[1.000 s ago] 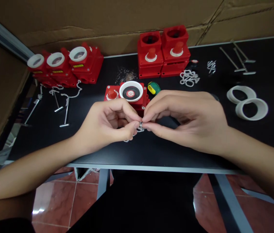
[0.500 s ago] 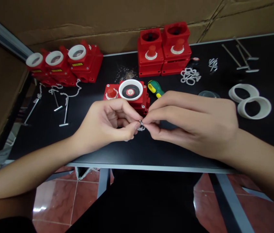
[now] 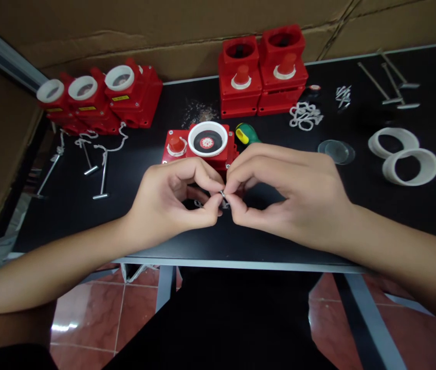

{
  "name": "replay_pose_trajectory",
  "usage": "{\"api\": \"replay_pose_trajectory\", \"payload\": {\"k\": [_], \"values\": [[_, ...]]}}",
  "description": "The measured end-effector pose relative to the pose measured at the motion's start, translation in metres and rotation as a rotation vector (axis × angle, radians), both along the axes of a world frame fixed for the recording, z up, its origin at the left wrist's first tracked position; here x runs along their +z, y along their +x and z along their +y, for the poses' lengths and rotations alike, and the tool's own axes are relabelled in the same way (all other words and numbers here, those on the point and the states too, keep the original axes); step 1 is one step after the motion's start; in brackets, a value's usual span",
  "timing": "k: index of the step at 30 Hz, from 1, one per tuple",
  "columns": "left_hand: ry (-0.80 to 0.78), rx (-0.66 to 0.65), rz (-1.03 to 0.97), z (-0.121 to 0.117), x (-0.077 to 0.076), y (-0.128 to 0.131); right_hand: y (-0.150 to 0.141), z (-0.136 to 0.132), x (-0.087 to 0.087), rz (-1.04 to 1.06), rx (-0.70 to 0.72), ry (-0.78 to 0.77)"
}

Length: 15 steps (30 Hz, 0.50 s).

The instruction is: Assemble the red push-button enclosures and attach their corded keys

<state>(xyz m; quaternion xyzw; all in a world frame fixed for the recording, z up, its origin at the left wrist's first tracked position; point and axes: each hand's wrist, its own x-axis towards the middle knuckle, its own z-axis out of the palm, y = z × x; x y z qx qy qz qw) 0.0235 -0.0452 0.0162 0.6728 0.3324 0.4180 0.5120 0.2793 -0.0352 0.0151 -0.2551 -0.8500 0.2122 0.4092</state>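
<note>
Above the table's near half, my left hand and my right hand meet fingertip to fingertip. Both pinch a small silver metal piece; its exact kind is too small to make out. A bit of whitish cord or chain shows just under the fingertips, partly hidden by them. Right behind the hands sits a red box with a red knob and a white ring around a dark round face. A green and yellow screwdriver handle lies beside it, partly covered by my right hand.
Several finished-looking red boxes with corded metal T-bars stand left. Two red boxes stand at the back. To the right lie white cord, small silver parts, glass discs, white rings and loose T-bars.
My right hand has shifted slightly left and its fingers have curled into a rounder pinch. The glass discs show more fully now. My left hand has barely moved.
</note>
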Motion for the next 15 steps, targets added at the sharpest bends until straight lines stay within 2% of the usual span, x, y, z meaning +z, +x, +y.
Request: {"api": "replay_pose_trajectory", "payload": {"k": [10, 15], "values": [[0.011, 0.034, 0.015, -0.0021, -0.0016, 0.0039, -0.0018, 0.0015, -0.0018, 0.039, 0.048, -0.116], [0.025, 0.024, 0.062, -0.0035, -0.0017, 0.0014, -0.0019, -0.0012, 0.0004, -0.003, 0.049, -0.079]]}}
